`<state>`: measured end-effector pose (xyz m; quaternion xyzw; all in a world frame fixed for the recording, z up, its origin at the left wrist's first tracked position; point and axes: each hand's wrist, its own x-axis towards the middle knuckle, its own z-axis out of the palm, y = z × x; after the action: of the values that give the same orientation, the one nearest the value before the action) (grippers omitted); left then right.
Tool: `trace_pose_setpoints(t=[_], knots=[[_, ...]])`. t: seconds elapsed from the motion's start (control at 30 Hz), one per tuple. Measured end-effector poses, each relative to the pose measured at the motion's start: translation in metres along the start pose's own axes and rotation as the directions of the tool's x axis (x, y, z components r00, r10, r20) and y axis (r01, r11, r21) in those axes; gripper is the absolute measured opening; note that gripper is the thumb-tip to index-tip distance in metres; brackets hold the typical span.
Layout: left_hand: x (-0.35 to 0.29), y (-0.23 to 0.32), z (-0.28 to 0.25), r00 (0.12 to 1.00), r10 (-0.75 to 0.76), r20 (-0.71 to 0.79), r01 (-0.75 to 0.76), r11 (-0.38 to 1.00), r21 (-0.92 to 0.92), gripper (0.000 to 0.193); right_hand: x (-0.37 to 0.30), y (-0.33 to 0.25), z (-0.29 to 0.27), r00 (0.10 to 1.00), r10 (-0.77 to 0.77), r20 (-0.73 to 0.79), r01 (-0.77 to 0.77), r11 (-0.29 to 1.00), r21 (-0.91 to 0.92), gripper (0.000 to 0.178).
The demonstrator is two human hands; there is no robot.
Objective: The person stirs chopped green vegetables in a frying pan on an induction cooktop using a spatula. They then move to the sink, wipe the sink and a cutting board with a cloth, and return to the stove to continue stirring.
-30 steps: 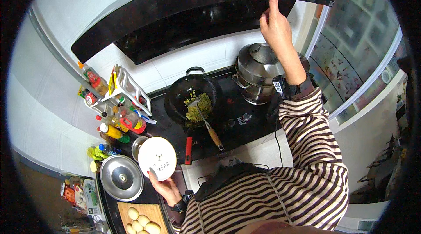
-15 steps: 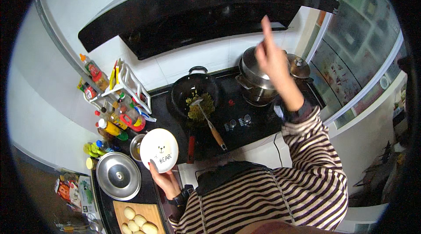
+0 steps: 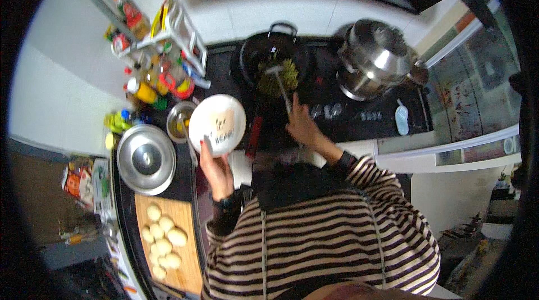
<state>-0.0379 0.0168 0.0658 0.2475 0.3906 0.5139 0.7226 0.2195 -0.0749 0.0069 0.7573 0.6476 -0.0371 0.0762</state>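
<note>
My left hand (image 3: pixel 217 173) holds a white plate (image 3: pixel 233 110) with a bear picture on it. The thumb presses on its face and the plate tilts toward me. To the right, my right hand (image 3: pixel 306 127) is closed round the handle of a spatula (image 3: pixel 281 80), the index finger stretched along it. The metal head rests in chopped green food (image 3: pixel 287 74) inside a black wok (image 3: pixel 245 63) on the hob. My right palm covers most of the wooden handle.
A steel steamer pot (image 3: pixel 359 83) stands on the hob's right, near a blue spoon rest (image 3: pixel 401 119). At left are a bottle rack (image 3: pixel 188 36), a small metal bowl (image 3: pixel 178 126), a steel lid (image 3: pixel 147 159) and pale peeled potatoes (image 3: pixel 163 245) on a cutting board (image 3: pixel 188 249).
My right hand has come down from above the steamer pot to the spatula and gripped its handle. My left hand still holds the plate. The view has tilted downward.
</note>
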Motion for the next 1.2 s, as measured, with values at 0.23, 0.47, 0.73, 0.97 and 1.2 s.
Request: trace_pose_setpoints(t=[0.23,0.47,0.73,0.97,1.2], knots=[[0.006,-0.004,-0.016,0.999,-0.006,0.041,0.006,1.000,0.000,0.038,-0.007,0.032,-0.033,0.908,0.416,0.059,-0.403,0.823,0.399,0.070],[0.013,-0.010,-0.026,0.999,-0.014,0.042,0.014,1.000,-0.004,0.039,-0.006,0.130,-0.089,0.899,0.395,0.191,-0.375,0.464,0.803,0.037],[0.016,-0.013,-0.021,0.993,-0.069,0.098,0.074,0.996,-0.043,0.038,0.005,0.185,-0.100,0.866,0.263,0.425,-0.486,0.243,0.839,0.028],[0.025,-0.017,-0.026,0.989,-0.080,0.127,0.083,0.996,-0.018,0.037,-0.012,0.166,-0.112,0.887,0.222,0.406,-0.441,0.141,0.886,0.025],[0.021,-0.014,-0.021,0.978,-0.098,0.182,0.099,0.995,0.003,0.039,0.005,0.192,-0.134,0.848,0.246,0.468,-0.529,0.371,0.763,0.034]])
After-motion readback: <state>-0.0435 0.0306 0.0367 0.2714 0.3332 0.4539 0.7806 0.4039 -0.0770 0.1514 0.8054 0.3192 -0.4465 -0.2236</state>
